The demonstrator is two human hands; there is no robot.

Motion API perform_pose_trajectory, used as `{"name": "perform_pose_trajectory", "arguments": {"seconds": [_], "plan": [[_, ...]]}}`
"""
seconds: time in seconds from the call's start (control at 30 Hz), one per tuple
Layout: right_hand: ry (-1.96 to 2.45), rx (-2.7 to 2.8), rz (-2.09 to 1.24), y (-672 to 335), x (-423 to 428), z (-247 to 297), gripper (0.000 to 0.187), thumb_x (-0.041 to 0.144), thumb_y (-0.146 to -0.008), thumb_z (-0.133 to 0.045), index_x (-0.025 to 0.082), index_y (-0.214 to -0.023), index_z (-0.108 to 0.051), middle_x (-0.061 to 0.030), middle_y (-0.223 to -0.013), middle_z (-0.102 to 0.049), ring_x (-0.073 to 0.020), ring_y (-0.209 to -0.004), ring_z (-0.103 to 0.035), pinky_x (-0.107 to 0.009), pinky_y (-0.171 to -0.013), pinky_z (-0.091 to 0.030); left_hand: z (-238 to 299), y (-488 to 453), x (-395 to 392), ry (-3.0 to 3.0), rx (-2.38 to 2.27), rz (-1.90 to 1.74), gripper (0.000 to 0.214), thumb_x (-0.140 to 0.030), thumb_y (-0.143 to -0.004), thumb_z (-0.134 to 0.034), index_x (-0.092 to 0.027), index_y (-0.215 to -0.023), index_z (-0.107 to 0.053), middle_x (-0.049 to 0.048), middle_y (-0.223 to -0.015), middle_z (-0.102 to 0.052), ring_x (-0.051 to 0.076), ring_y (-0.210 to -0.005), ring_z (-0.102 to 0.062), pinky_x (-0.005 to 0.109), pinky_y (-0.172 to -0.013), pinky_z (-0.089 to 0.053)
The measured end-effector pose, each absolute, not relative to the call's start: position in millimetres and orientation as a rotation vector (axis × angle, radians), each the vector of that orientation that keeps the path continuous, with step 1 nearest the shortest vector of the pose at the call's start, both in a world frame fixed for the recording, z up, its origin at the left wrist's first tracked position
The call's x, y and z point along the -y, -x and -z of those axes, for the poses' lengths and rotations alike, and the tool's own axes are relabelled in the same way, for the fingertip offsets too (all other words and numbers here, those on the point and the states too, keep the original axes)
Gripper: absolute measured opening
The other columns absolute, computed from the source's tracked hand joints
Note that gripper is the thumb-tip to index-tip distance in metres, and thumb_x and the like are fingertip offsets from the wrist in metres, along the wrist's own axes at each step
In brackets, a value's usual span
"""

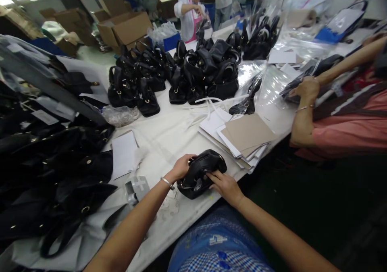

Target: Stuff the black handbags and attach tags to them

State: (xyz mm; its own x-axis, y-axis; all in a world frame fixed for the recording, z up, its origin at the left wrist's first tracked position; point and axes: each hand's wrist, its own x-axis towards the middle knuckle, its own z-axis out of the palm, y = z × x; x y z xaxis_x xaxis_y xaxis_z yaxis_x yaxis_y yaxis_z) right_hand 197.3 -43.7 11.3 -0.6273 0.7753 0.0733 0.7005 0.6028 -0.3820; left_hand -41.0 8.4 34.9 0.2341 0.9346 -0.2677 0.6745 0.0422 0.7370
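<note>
A small black handbag rests on the white table near its front edge, just ahead of my body. My left hand grips the bag's far left side, its fingers partly hidden behind the black material. On the near right side, my right hand lies against the bag with fingers stretched towards its middle. Whether those fingertips pinch any part of the bag, I cannot make out. Just beyond the bag is a stack of white and brown card sheets.
Several black handbags crowd the table's far side. Black bags are heaped at left. A tape dispenser and white sheets lie left of my hands. At right, a co-worker's arms handle a plastic-wrapped bag. Another person stands across the table.
</note>
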Motion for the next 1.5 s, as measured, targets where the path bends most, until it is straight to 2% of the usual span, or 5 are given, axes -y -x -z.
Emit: {"name": "perform_pose_trajectory", "arguments": {"seconds": [0.37, 0.7, 1.03, 1.3, 1.5], "plan": [[1.312, 2.447, -0.664, -176.6, 37.3, 1.1, 0.014, 0.020, -0.089, -0.058, 0.022, -0.097, -0.070, -0.0062, -0.097, -0.069, -0.0196, -0.085, -0.062, -0.031, -0.073, -0.045, -35.6, 16.4, 12.2, -1.889, -1.675, -0.307, 0.019, -0.017, -0.080, -0.056, -0.020, -0.097, -0.060, 0.0019, -0.093, -0.063, 0.018, -0.088, -0.060, 0.028, -0.077, -0.046], [1.143, 2.360, -0.622, -183.1, 48.6, 14.4, 0.026, 0.016, -0.092, -0.047, 0.018, -0.080, -0.070, -0.0081, -0.078, -0.068, -0.0191, -0.075, -0.061, -0.031, -0.069, -0.046, -42.4, 17.4, 29.5, -2.016, -1.630, -0.174, 0.018, -0.023, -0.080, -0.063, -0.022, -0.098, -0.060, 0.0012, -0.091, -0.060, 0.018, -0.087, -0.058, 0.027, -0.076, -0.046], [1.126, 2.356, -0.631, -191.4, 56.1, 24.3, 0.033, 0.021, -0.091, -0.046, 0.026, -0.118, -0.064, -0.0056, -0.110, -0.070, -0.0230, -0.099, -0.065, -0.036, -0.087, -0.053, -37.0, 20.1, 34.8, -2.030, -1.609, -0.192, 0.021, -0.022, -0.082, -0.064, -0.023, -0.101, -0.056, 0.0019, -0.096, -0.059, 0.019, -0.091, -0.056, 0.029, -0.077, -0.047], [1.391, 2.305, -0.787, -177.1, 60.4, 8.3, 0.030, 0.025, -0.090, -0.048, 0.031, -0.115, -0.065, -0.0026, -0.110, -0.070, -0.0233, -0.098, -0.067, -0.034, -0.078, -0.058, -44.0, 28.8, 41.6, -1.980, -1.417, -0.212, 0.035, -0.019, -0.087, -0.054, -0.023, -0.122, -0.053, 0.0055, -0.101, -0.060, 0.020, -0.096, -0.057, 0.034, -0.083, -0.050], [1.378, 2.172, -0.967, -177.6, 60.5, 15.3, 0.031, 0.029, -0.093, -0.049, 0.029, -0.122, -0.061, -0.0031, -0.115, -0.068, -0.0225, -0.105, -0.065, -0.035, -0.087, -0.057, -49.0, 45.6, 29.9, -1.915, -1.296, -0.218, 0.037, -0.024, -0.088, -0.053, -0.024, -0.125, -0.056, 0.0060, -0.104, -0.062, 0.020, -0.097, -0.059, 0.033, -0.084, -0.051]]}}
